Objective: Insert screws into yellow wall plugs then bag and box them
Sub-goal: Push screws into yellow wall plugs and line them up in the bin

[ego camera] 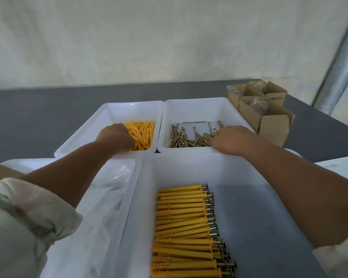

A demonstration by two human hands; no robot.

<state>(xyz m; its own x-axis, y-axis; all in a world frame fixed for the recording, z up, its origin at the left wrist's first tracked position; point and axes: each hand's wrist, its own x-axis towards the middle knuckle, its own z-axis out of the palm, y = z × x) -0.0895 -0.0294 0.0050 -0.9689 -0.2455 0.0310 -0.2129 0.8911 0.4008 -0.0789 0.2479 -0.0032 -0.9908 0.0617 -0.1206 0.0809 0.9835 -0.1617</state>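
The left hand (115,137) is dug into the yellow wall plugs (143,133) in the far tray, and the right hand (229,139) into the screws (189,137) beside it. Their fingers are hidden, so I can't tell if either grasps anything. Groping like that, either could lift 2 pieces or drag tangled screws over the rim. Around them are a grey table (28,117), a pale wall (149,37) and cardboard boxes (269,117) to the right.

I'm looking at a small packing workshop: a grey table (28,117) carries white plastic bins (199,109) of sorted screws (191,137) and yellow wall plugs (143,133). Cardboard boxes (273,125) are stacked at its corner, with a bare wall (149,37) and a metal pole (338,67) behind.
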